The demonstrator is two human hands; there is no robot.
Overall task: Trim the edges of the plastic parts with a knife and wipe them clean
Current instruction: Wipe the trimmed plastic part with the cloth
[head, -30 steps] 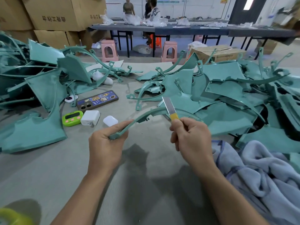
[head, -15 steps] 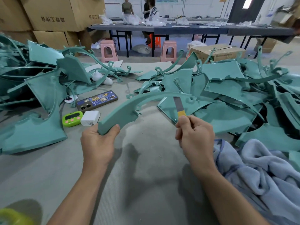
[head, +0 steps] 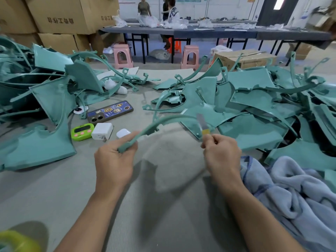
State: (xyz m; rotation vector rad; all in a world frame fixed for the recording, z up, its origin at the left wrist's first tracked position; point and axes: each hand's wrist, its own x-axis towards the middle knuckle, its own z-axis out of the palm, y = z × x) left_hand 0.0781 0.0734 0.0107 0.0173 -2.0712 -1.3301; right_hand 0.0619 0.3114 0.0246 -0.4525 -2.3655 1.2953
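Since the curved part (head: 160,121) is thin and light, flexing under the blade is expected, so a grip nearer the cut is advised. Its end is clasped in the left hand (head: 116,160), and it arches toward the right hand (head: 221,153), by which the knife (head: 202,122) is pinched.

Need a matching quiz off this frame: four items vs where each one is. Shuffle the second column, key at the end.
Items:
1. knife
2. curved teal strip
3. green timer
4. blue towel

Places:
A. just left of the white charger
B. gripped by the left hand
C. bunched up at lower right
D. pinched in the right hand

Pairs: 1-D, 2-B, 3-A, 4-C
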